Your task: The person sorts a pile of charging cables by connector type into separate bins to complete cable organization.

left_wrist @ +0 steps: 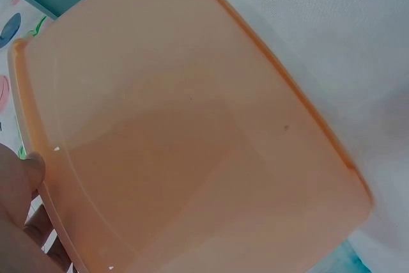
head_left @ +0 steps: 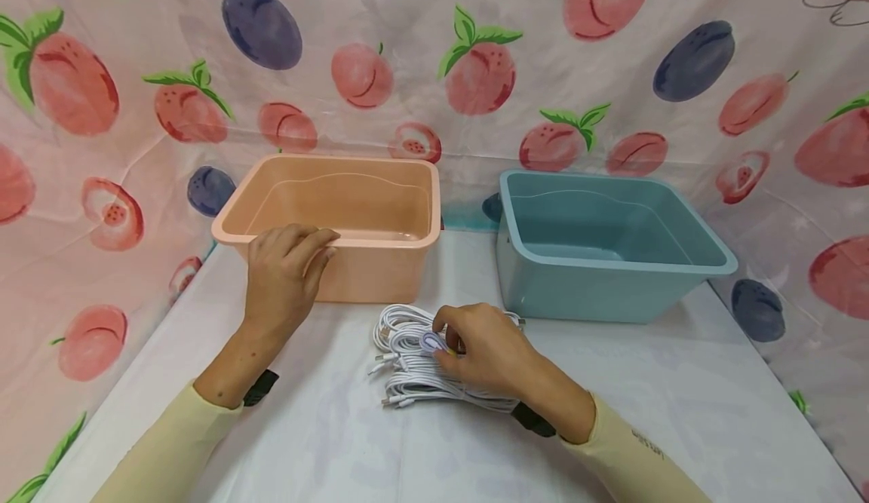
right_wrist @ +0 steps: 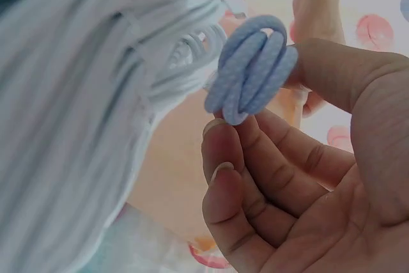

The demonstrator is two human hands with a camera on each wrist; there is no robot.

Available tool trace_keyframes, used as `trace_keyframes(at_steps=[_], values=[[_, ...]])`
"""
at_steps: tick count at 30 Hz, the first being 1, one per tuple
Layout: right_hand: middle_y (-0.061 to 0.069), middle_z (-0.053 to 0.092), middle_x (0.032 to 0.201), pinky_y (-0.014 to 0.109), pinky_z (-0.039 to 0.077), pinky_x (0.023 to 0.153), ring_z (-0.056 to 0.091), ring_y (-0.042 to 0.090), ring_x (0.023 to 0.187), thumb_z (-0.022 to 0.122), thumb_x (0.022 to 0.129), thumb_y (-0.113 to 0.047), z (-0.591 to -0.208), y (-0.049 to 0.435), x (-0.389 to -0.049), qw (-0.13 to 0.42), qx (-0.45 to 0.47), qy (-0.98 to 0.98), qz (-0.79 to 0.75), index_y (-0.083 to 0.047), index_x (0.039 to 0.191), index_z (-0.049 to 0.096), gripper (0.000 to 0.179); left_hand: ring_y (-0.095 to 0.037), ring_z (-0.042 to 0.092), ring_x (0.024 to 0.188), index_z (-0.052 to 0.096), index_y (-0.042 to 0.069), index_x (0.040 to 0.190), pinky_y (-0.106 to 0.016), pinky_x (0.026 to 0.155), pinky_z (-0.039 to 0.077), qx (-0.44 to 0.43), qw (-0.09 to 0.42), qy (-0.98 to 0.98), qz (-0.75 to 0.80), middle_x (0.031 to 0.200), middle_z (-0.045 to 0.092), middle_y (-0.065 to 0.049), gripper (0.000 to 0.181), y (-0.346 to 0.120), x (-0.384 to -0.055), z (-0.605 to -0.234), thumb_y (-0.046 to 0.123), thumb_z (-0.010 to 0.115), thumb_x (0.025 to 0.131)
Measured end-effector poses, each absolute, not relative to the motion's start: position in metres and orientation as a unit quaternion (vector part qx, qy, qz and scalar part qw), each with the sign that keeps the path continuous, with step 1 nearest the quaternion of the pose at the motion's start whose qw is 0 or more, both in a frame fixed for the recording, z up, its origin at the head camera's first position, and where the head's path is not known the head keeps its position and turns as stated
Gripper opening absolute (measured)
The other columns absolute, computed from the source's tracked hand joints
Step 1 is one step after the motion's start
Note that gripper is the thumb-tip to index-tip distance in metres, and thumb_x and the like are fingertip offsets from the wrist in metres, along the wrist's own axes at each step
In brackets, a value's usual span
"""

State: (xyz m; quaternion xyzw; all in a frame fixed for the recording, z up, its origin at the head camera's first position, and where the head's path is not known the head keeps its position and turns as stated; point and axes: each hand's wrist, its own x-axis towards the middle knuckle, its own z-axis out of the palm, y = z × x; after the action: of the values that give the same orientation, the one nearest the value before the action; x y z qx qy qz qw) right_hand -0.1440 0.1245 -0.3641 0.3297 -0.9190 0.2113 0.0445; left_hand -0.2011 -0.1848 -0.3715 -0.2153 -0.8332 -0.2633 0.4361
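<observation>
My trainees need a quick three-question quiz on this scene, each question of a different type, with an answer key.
1. Fill in: In the head view, the teal bin stands to the ____ of the peach bin.

2. Multiple choice: What does the left hand grip?
A) A cable plug
B) The peach bin
C) The teal bin

3. True or false: The right hand rests inside the teal bin.

Key:
1. right
2. B
3. False; it pinches a small looped cord by the bundled white cables.
</observation>
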Motion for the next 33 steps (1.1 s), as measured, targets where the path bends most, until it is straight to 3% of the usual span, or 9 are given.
trace_keyframes(at_steps=[23, 33], values=[[-0.005, 0.060, 0.078, 0.027, 0.051, 0.062, 0.056, 0.011, 0.069, 0.081, 0.087, -0.013, -0.319, 0.108, -0.169, 0.085, 0.350, -0.900, 0.245, -0.013, 0.106, 0.074, 0.020, -0.035, 0.066, 0.102, 0.080, 0.011, 0.113, -0.058, 0.097, 0.041, -0.216, 0.434, -0.835, -0.260, 0.105, 0.072, -0.011, 0.018, -0.187, -0.201, -0.371, 0.011, 0.078, 0.096], [-0.002, 0.062, 0.080, 0.028, 0.050, 0.064, 0.057, 0.014, 0.072, 0.080, 0.087, -0.010, -0.311, 0.104, -0.180, 0.137, 0.370, -0.881, 0.261, -0.010, 0.105, 0.073, 0.020, -0.035, 0.066, 0.101, 0.080, 0.010, 0.112, -0.057, 0.097, 0.041, -0.217, 0.436, -0.833, -0.263, 0.103, 0.072, -0.011, 0.017, -0.186, -0.201, -0.372, 0.010, 0.079, 0.095]])
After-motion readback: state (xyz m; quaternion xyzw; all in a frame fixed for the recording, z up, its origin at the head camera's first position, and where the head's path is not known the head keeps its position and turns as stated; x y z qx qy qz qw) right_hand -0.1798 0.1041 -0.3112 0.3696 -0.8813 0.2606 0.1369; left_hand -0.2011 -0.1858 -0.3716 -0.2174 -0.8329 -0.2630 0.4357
